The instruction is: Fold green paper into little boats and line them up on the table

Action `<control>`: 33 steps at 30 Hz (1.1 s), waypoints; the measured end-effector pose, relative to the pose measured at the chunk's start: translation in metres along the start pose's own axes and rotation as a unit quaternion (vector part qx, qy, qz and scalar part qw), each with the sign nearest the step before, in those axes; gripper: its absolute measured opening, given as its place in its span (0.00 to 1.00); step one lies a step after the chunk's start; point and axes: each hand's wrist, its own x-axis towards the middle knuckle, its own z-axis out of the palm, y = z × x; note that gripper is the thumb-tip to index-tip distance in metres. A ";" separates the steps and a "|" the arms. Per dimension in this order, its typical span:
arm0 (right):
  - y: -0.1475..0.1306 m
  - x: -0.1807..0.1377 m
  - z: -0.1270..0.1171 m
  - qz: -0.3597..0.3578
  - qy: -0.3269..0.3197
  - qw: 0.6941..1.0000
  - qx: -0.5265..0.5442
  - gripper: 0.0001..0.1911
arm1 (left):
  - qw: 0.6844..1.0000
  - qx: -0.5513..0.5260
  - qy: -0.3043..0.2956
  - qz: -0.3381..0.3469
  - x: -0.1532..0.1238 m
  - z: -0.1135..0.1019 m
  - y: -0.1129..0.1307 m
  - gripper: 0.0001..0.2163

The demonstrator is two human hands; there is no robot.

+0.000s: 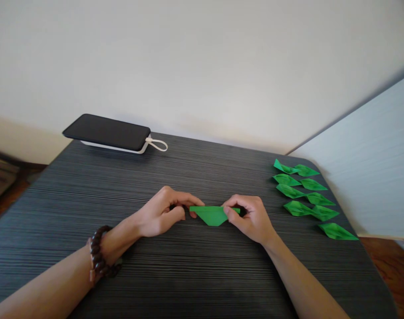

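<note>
A folded green paper piece lies on the dark striped table, near its middle. My left hand pinches its left tip with closed fingers. My right hand pinches its right end, fingers curled around the fold. Both hands rest on the tabletop. A dark bead bracelet circles my left wrist.
Several finished green folded paper shapes lie in rows at the table's right edge. A black phone sits on a white power bank with a looped cord at the back left. A pale wall stands behind; a white panel rises at the right.
</note>
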 end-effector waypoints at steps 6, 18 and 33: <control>-0.009 0.001 0.015 -0.032 -0.008 0.999 -0.015 0.06 | 0.998 0.050 0.041 0.003 0.003 0.011 0.000 0.11; -0.003 -0.001 0.013 -0.033 -0.013 0.999 -0.035 0.06 | 0.997 0.062 0.050 -0.008 0.005 0.014 -0.005 0.10; -0.001 0.001 0.003 0.061 -0.056 0.997 0.009 0.07 | 0.990 0.084 0.108 -0.046 0.006 0.014 -0.006 0.07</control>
